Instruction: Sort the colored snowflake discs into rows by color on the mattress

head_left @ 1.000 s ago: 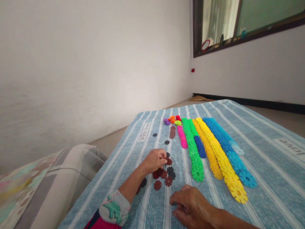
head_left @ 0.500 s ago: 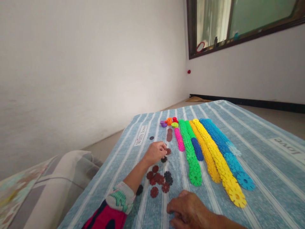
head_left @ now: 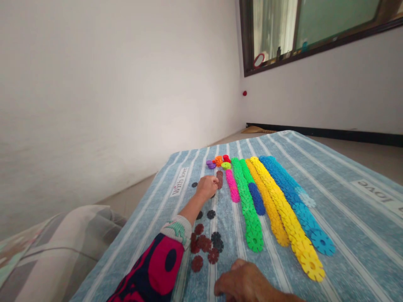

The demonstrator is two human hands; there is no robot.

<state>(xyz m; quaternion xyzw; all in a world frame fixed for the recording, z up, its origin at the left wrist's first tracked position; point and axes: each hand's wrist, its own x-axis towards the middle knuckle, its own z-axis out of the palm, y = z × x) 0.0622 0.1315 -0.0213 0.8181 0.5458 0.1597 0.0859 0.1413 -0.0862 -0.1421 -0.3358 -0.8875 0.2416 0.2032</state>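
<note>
Brown notched plastic discs lie in a short overlapping row (head_left: 220,178) on the cloth. At its near end is my left hand (head_left: 208,186), with thumb and fingers pinched on a brown disc that the fingers mostly hide. Below the left forearm spreads a loose cluster of brown discs (head_left: 204,243), beside black discs (head_left: 217,241). Another black disc (head_left: 211,214) lies closer to the wrist. My right hand (head_left: 245,283) rests at the front of the cloth, its fingers loosely bent and apart, with nothing visible in them. The lower part of that hand is cut off.
Long overlapping rows of green (head_left: 248,205), yellow (head_left: 292,214) and blue discs (head_left: 299,201) run along the striped cloth (head_left: 355,235). Shorter pink (head_left: 232,186) and dark blue rows (head_left: 257,199) lie among them. Small orange (head_left: 218,161) and purple piles (head_left: 210,165) sit farther back.
My left hand has moved away from me to the brown row; the loose brown disc it was touching has left its spot. My right hand stays low at the front. The view has shifted slightly.
</note>
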